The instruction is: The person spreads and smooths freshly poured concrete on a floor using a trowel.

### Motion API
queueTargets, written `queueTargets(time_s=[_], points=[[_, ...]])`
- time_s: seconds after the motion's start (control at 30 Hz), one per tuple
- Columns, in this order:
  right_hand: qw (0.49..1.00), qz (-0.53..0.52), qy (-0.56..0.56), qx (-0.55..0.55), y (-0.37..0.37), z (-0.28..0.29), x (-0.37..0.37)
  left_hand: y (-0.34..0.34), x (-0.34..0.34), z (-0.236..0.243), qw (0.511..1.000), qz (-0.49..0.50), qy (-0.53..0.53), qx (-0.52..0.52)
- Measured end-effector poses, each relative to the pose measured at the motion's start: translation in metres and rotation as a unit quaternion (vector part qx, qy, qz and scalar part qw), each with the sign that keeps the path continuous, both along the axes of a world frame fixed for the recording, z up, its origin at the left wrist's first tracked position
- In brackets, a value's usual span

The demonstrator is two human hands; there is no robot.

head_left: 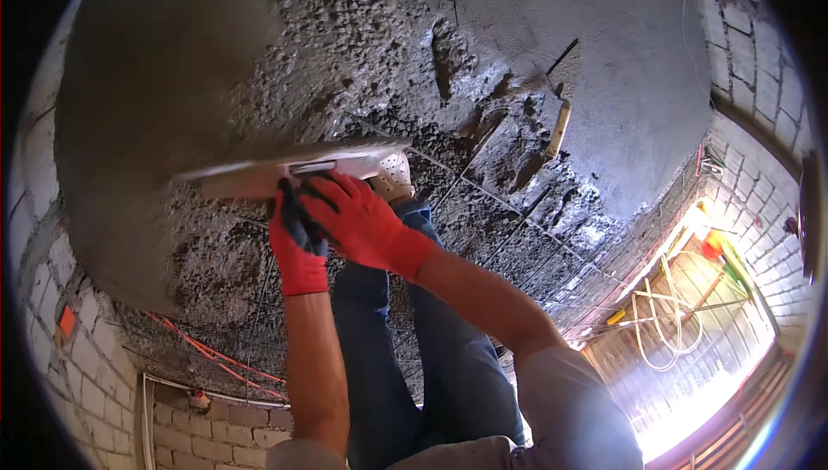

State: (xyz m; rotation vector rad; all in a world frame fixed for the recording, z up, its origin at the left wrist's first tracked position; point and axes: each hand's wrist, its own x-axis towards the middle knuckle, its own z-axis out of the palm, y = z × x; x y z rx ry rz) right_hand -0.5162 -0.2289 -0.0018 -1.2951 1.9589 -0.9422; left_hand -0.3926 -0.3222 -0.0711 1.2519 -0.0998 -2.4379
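Note:
Both my hands wear red gloves with black patches and are closed together on a long, flat, pale float (pixel 246 178). My left hand (pixel 298 241) grips it from below, near the middle. My right hand (pixel 371 222) wraps over the same part, beside and partly over the left. The float lies across wet grey concrete (pixel 345 30), its blade reaching left over a smoothed stretch. Rough, lumpy concrete surrounds it. A perforated light shoe (pixel 394 177) of mine shows just beyond the float's right end.
Reinforcing mesh (pixel 517 211) lies half sunk in the concrete. A short yellowish pipe (pixel 559 129) and a dark rod (pixel 563 56) stick up. Orange cable (pixel 216 354) runs at the lower left. Block walls (pixel 86 366) bound the slab. A pale hose (pixel 677 341) lies at the right.

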Motion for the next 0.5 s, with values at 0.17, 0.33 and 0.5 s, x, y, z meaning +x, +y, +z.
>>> queueTargets(time_s=[0.17,0.33,0.5], points=[[0.991,0.033,0.110,0.063,-0.021,0.005,-0.009,0.006,-0.016,0.032,0.987,0.007,-0.152,-0.051],[0.987,0.018,0.140,0.082,-0.041,0.003,-0.037,-0.005,-0.034,0.090,0.967,-0.037,-0.155,-0.200],[0.976,-0.115,0.125,0.139,-0.026,-0.016,-0.120,-0.028,0.014,0.129,0.935,-0.035,-0.197,-0.292]])
